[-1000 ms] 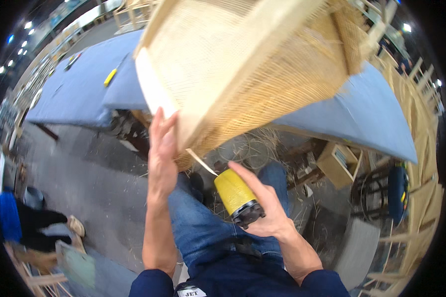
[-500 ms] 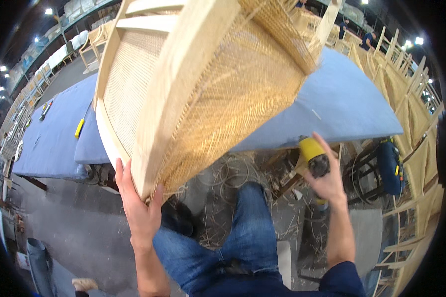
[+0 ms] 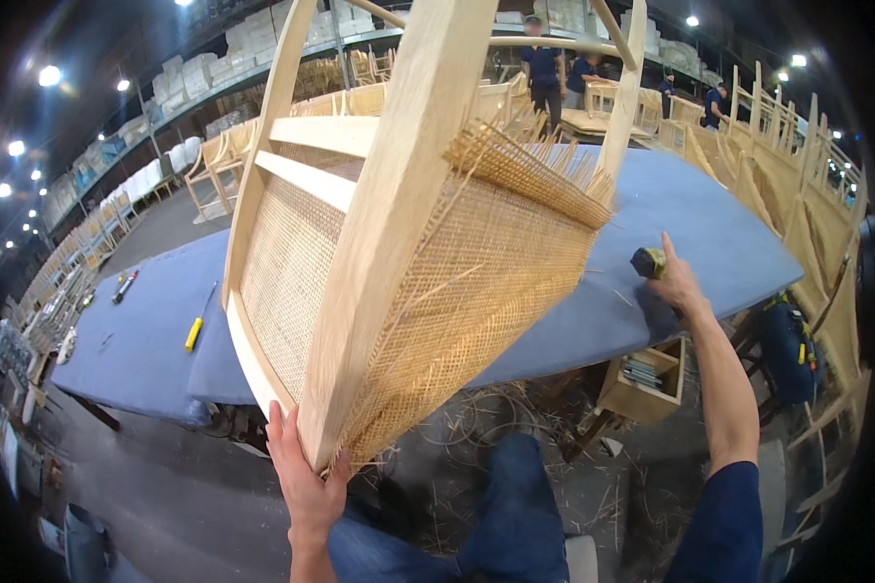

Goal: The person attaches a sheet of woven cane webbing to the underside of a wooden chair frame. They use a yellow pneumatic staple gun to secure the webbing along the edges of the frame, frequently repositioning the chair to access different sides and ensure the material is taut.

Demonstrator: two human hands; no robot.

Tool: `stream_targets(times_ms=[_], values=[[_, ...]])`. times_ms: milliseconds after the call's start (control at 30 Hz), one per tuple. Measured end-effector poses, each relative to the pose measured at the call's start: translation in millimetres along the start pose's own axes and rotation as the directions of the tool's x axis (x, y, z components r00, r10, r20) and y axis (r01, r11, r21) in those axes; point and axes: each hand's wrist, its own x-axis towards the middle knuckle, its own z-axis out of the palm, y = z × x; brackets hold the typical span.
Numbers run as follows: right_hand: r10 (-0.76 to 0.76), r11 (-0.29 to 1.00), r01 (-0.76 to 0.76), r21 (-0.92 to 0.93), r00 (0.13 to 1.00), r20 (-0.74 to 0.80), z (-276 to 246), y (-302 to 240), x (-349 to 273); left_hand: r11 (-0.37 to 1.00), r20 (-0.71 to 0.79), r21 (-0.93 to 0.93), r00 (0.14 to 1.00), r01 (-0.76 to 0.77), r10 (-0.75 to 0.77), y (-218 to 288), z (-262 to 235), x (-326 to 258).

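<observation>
A pale wooden chair frame (image 3: 374, 243) with woven cane panels stands tilted across the padded blue table, its nearest corner toward me. My left hand (image 3: 306, 481) grips that lower corner, thumb on the cane side and fingers on the wood. Loose cane webbing (image 3: 496, 262) covers the right side, with frayed strands along its upper edge. My right hand (image 3: 679, 284) is closed round a yellow-and-black tool that looks like a staple gun (image 3: 648, 262), index finger stretched out. It is over the blue table, apart from the chair; my hand hides most of its body.
On the blue table (image 3: 151, 311) at left lie a yellow-handled screwdriver (image 3: 193, 333) and another small tool (image 3: 124, 287). A wooden box (image 3: 642, 384) with metal strips sits under the table edge. Cane scraps litter the floor. Stacked chair frames (image 3: 797, 194) stand right; people work far off.
My right hand has moved up and forward with the staple gun, from before the table edge to above the table. The view has tilted up; my left hand keeps its hold on the chair corner.
</observation>
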Motion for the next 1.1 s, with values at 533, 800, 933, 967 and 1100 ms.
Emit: stream_targets(times_ms=[533,800,933,967,1100], values=[[-0.100,0.955,0.088,-0.284,0.995,-0.026,20,-4,-21,0.227,0.686,0.411,0.464,-0.883,0.560,181,46,150],[-0.087,0.966,0.089,-0.241,0.996,0.020,23,1,-14,-0.147,0.771,0.502,0.364,-0.852,0.522,195,84,188],[-0.064,0.957,0.070,-0.280,0.997,0.030,23,1,-13,-0.163,0.775,0.497,0.352,-0.852,0.524,201,103,196],[-0.055,0.959,0.059,-0.278,0.998,0.021,24,2,-12,-0.169,0.769,0.507,0.356,-0.845,0.531,202,104,197],[-0.029,0.964,0.035,-0.264,0.999,0.026,20,-3,-14,-0.160,0.764,0.510,0.360,-0.845,0.536,200,99,195]])
